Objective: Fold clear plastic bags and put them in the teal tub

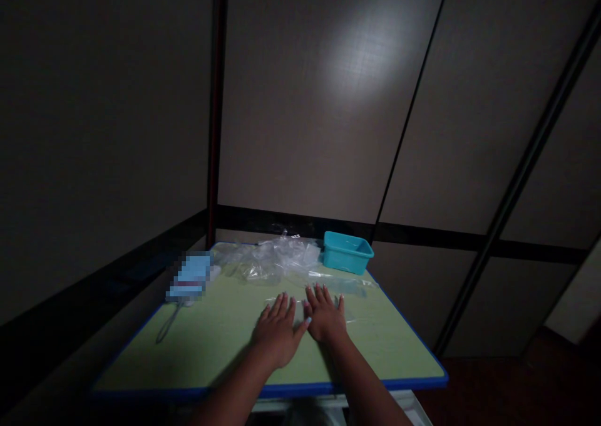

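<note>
Both palms face down over the middle of the table. My left hand (278,329) has its fingers stretched out, with the thumb reaching toward the other hand. Just beside it, my right hand (323,313) lies with fingers spread. Under and around the hands is a thin clear plastic bag (347,317), flat on the tabletop and partly hidden by them. Beyond the fingertips lies another flat clear plastic piece (350,285). A crumpled heap of clear plastic bags (282,257) sits farther back.
A turquoise plastic basket (347,255) stands at the back right. On the left edge lies a blurred-out blue item (191,275) with a strap loop (168,324). The pale green table (154,363) has a blue edge. Dark panelled walls rise behind and to the left.
</note>
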The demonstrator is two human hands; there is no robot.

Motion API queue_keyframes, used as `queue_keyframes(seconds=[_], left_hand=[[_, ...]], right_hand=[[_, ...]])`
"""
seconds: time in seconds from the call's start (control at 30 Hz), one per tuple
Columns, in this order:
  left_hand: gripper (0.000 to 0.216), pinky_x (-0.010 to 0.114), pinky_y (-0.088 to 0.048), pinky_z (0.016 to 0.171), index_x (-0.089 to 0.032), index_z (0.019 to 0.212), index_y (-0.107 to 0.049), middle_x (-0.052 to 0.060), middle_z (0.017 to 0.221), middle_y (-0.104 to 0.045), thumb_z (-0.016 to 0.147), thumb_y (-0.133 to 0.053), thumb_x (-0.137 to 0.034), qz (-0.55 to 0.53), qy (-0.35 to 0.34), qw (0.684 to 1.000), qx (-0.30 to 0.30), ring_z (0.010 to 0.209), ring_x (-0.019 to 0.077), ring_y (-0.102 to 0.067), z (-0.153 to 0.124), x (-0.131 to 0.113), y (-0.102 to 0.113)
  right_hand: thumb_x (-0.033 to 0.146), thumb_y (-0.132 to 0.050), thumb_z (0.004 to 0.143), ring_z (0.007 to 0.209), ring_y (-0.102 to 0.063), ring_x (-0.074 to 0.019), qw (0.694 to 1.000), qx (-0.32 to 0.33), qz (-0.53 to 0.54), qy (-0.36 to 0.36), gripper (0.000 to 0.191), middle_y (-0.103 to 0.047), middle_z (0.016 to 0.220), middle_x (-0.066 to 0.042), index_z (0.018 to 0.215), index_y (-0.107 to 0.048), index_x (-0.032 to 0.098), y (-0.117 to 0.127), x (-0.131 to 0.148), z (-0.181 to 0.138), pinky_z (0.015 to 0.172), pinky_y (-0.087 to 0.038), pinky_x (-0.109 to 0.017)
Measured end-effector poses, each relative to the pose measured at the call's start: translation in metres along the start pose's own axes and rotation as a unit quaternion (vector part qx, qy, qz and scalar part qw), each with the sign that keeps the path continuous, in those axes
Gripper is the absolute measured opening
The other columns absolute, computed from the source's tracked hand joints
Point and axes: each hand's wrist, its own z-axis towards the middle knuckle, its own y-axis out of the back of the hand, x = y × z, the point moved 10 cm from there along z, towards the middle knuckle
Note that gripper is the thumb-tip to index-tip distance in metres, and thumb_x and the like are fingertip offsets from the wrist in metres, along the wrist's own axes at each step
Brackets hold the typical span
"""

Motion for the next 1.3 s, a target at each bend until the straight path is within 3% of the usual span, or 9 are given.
queue_keyframes(seconds=[0.23, 0.47, 0.57, 0.67, 0.77, 0.87, 1.0, 1.3], left_hand=[[0.077, 0.046, -0.015, 0.107, -0.009, 0.140, -0.027, 0.013, 0.147, -0.016, 0.086, -0.017, -0.063, 0.041, 0.021, 0.999, -0.008, 0.136, 0.0257, -0.010, -0.002, 0.047, 0.002], [0.082, 0.052, -0.013, 0.105, -0.002, 0.140, -0.021, 0.015, 0.147, -0.012, 0.085, -0.016, -0.063, 0.069, 0.074, 0.995, 0.000, 0.136, 0.0272, -0.007, -0.002, 0.078, 0.003], [0.079, 0.055, -0.008, 0.105, -0.003, 0.140, -0.021, 0.014, 0.147, -0.009, 0.086, -0.017, -0.061, 0.092, 0.082, 0.991, -0.044, 0.136, 0.0280, -0.004, 0.000, 0.071, 0.018], [0.072, 0.052, -0.005, 0.106, -0.010, 0.141, -0.023, 0.010, 0.148, -0.010, 0.088, -0.017, -0.057, 0.085, 0.026, 0.993, -0.081, 0.137, 0.0247, -0.004, 0.007, 0.040, 0.031], [0.065, 0.047, -0.008, 0.108, -0.015, 0.140, -0.027, 0.005, 0.148, -0.014, 0.090, -0.014, -0.055, 0.050, -0.065, 0.995, -0.053, 0.137, 0.0215, -0.007, 0.017, 0.004, 0.024], [0.064, 0.043, -0.012, 0.108, -0.019, 0.141, -0.025, 0.002, 0.147, -0.017, 0.090, -0.012, -0.056, 0.020, -0.127, 0.992, -0.001, 0.136, 0.0193, -0.012, 0.024, -0.012, 0.006], [0.067, 0.044, -0.015, 0.107, -0.019, 0.141, -0.023, 0.003, 0.147, -0.018, 0.089, -0.011, -0.059, 0.007, -0.125, 0.991, 0.046, 0.136, 0.0196, -0.013, 0.028, 0.000, -0.010], [0.065, 0.048, -0.013, 0.106, -0.027, 0.141, -0.022, 0.004, 0.148, -0.015, 0.087, -0.018, -0.062, 0.029, -0.077, 0.996, 0.030, 0.136, 0.0228, -0.009, 0.028, 0.029, -0.010]], right_hand=[[0.050, -0.009, 0.092, 0.136, -0.005, -0.0233, 0.999, 0.004, 0.027, -0.022, 0.054, -0.015, 0.149, -0.004, 0.141, -0.018, 0.030, 0.004, 0.001, -0.002, 0.102, 0.003, -0.057], [0.048, -0.013, 0.092, 0.137, -0.003, -0.0240, 0.998, -0.010, 0.035, -0.045, 0.053, -0.012, 0.149, -0.005, 0.141, -0.018, 0.030, 0.002, 0.001, 0.000, 0.101, 0.004, -0.059], [0.048, -0.012, 0.092, 0.137, -0.002, -0.0241, 0.998, -0.025, 0.035, -0.054, 0.053, -0.011, 0.149, -0.006, 0.142, -0.017, 0.030, 0.003, 0.006, 0.001, 0.100, 0.008, -0.059], [0.048, -0.012, 0.092, 0.137, -0.002, -0.0245, 0.997, -0.040, 0.041, -0.059, 0.053, -0.011, 0.149, -0.007, 0.142, -0.017, 0.030, 0.006, 0.013, -0.001, 0.099, 0.011, -0.060], [0.046, -0.014, 0.092, 0.136, -0.001, -0.0250, 0.997, -0.041, 0.047, -0.050, 0.052, -0.009, 0.149, -0.009, 0.142, -0.016, 0.029, 0.009, 0.018, -0.003, 0.098, 0.011, -0.061], [0.045, -0.017, 0.092, 0.136, 0.000, -0.0248, 0.998, -0.035, 0.048, -0.031, 0.053, -0.005, 0.149, -0.009, 0.143, -0.012, 0.029, 0.010, 0.019, -0.006, 0.098, 0.009, -0.062], [0.048, -0.016, 0.092, 0.137, 0.000, -0.0236, 0.998, -0.018, 0.056, -0.028, 0.054, -0.001, 0.150, -0.008, 0.142, -0.011, 0.030, 0.008, 0.015, -0.006, 0.099, 0.008, -0.062], [0.054, -0.009, 0.091, 0.136, -0.007, -0.0235, 0.997, 0.012, 0.043, -0.068, 0.054, -0.007, 0.150, -0.004, 0.141, -0.013, 0.034, 0.012, -0.012, -0.016, 0.100, 0.009, -0.059]])
